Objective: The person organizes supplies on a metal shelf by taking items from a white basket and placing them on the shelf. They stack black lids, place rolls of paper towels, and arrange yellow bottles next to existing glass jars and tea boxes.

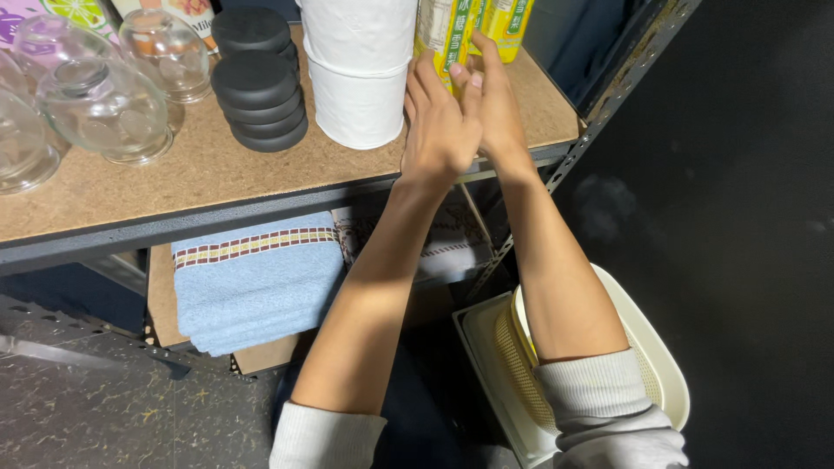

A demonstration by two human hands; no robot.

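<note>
The 2 yellow cans [473, 30] stand at the shelf's [200, 169] back right, and both hands close in: left hand [439, 126] fingers wrapped on one, right hand [495, 104] fingertips pressing. A careless nudge could topple the white paper rolls [358, 74] just beside.

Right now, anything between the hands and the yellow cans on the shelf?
Nothing visible. The left hand and right hand are both already against the yellow cans. The white paper rolls stand close beside the left hand, not between hand and cans.
</note>
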